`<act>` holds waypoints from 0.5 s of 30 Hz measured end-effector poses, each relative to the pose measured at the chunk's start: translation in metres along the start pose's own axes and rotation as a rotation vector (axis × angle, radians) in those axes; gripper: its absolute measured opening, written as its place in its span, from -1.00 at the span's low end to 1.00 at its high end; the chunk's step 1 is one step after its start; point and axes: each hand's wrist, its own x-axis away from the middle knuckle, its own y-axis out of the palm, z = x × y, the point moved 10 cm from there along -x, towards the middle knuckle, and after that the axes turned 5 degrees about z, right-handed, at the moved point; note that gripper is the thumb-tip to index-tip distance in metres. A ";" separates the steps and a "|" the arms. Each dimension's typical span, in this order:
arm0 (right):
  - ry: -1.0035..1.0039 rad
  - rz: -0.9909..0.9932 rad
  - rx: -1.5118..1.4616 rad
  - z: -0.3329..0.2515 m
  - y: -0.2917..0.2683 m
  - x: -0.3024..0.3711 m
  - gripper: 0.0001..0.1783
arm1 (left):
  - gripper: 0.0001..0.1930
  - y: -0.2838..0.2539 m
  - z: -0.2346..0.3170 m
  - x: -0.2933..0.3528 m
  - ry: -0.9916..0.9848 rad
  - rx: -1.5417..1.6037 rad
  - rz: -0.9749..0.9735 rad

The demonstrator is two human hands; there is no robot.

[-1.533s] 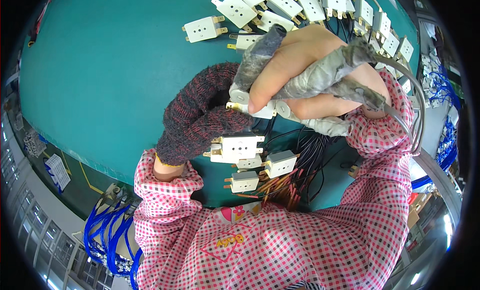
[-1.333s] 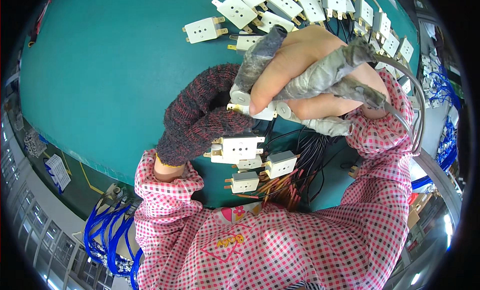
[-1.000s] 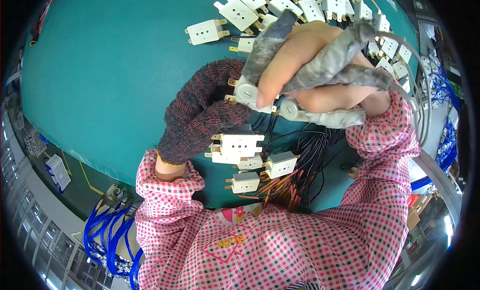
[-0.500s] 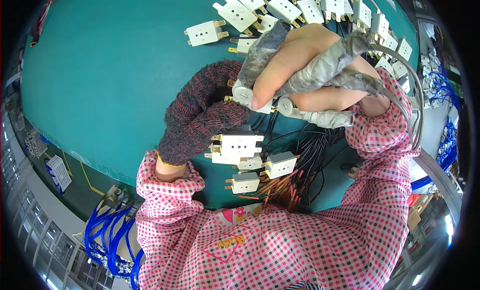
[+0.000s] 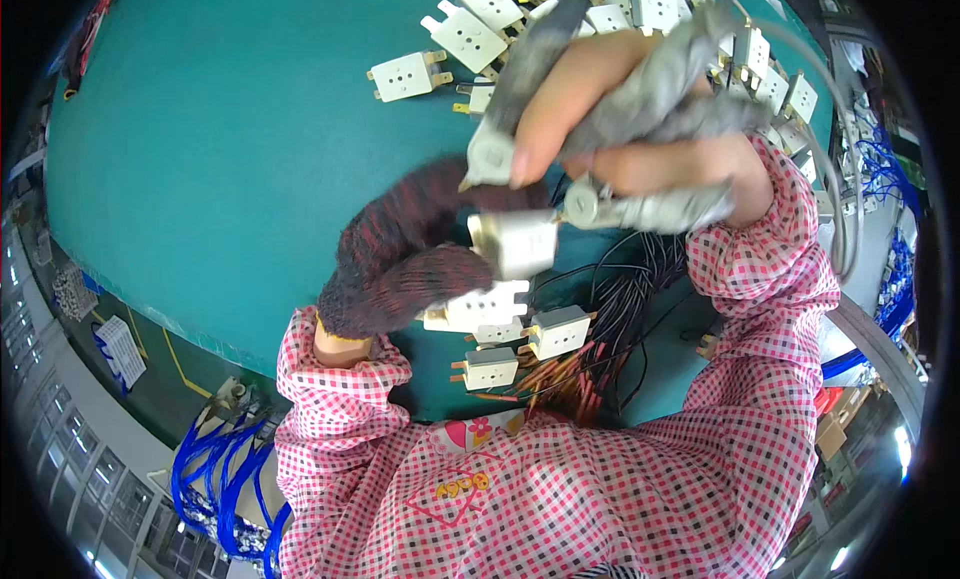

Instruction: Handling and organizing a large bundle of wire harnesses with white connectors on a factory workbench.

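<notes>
My left hand (image 5: pixel 400 239), in a dark red-and-black knit glove, curls its fingers and thumb around a white terminal block (image 5: pixel 522 241), blurred by motion. Just above and to its right is my right hand (image 5: pixel 610 109), bare-skinned and closed on a pair of probes wrapped in grey tape. One probe (image 5: pixel 491 157) has a pale head with a screw and a thin metal tip; the other probe (image 5: pixel 583 203) ends close to the block's right side, and whether they touch I cannot tell. Directly below the held block lies another white terminal block (image 5: pixel 480 307), partly behind my left thumb.
Several white terminal blocks (image 5: pixel 468 39) with metal tabs spread over the far side of the green mat (image 5: pixel 220 129). Nearer me lie small blocks (image 5: pixel 560 331) and a bundle of black wires (image 5: pixel 640 284) with copper-coloured ends. A grey cable (image 5: pixel 846 179) loops past my right wrist.
The probes have lifted away from the gloved fingertips, the right hand moving slightly up. In my left hand the held block has come lower, over the near blocks, and is blurred.
</notes>
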 end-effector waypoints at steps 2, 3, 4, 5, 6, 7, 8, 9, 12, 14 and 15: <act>0.377 0.071 -0.105 0.016 -0.011 -0.008 -0.77 | -0.76 0.041 0.010 0.002 0.370 -0.260 -0.680; 0.392 0.286 -0.060 0.025 -0.022 -0.008 -0.77 | -0.79 0.037 -0.001 0.003 0.193 -0.144 -0.580; 0.400 0.502 -0.019 0.035 -0.032 0.003 -0.74 | -0.79 0.037 -0.004 0.001 0.193 -0.147 -0.584; 0.276 0.278 -0.719 0.040 -0.011 0.003 -0.75 | -0.80 0.031 -0.013 -0.007 0.116 -0.048 -0.518; 0.116 0.011 -1.399 0.022 -0.006 0.008 -0.74 | -0.80 0.025 -0.021 -0.013 0.037 0.049 -0.451; 0.193 0.195 -0.674 0.035 -0.025 0.015 -0.75 | -0.73 0.010 -0.025 -0.015 -0.065 -0.276 -0.195; 0.242 0.340 0.058 0.031 -0.048 0.017 -0.76 | -0.73 0.017 -0.017 -0.011 -0.063 -0.283 -0.186; 0.236 0.338 0.049 0.028 -0.044 0.012 -0.76 | -0.67 0.011 -0.006 -0.012 -0.008 -0.397 -0.023; 0.491 0.585 0.108 0.042 -0.063 0.032 -0.79 | -0.51 -0.002 -0.005 -0.016 0.063 -0.435 0.203; 0.521 0.629 0.026 0.047 -0.067 0.038 -0.80 | -0.43 -0.018 0.022 -0.011 0.246 -0.813 0.500; 0.534 0.630 0.024 0.043 -0.064 0.038 -0.78 | -0.39 -0.022 0.015 -0.015 0.173 -0.848 0.490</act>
